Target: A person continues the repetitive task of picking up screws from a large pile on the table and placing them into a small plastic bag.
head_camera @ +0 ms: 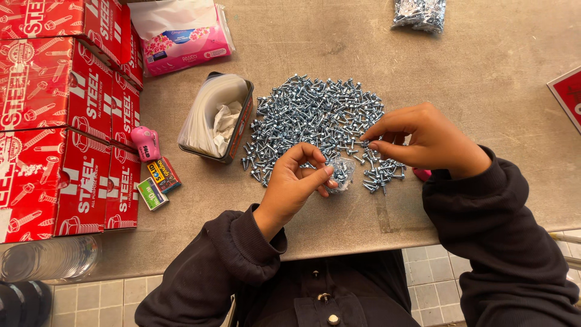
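Note:
A wide pile of small silvery screws [315, 118] lies on the grey table [484, 91]. My left hand [293, 181] pinches a small clear plastic bag [342, 171] holding a few screws, at the pile's near edge. My right hand [423, 139] hovers over the pile's right side with thumb and forefinger pinched together at a screw; whether it grips one I cannot tell. Both arms wear dark sleeves.
Stacked red cardboard boxes [60, 121] fill the left side. A tin of clear bags [218, 118] stands left of the pile. A pink tissue pack [181, 33], a pink tape dispenser [146, 142], two small packets [157, 181] and a filled screw bag [419, 13] lie around.

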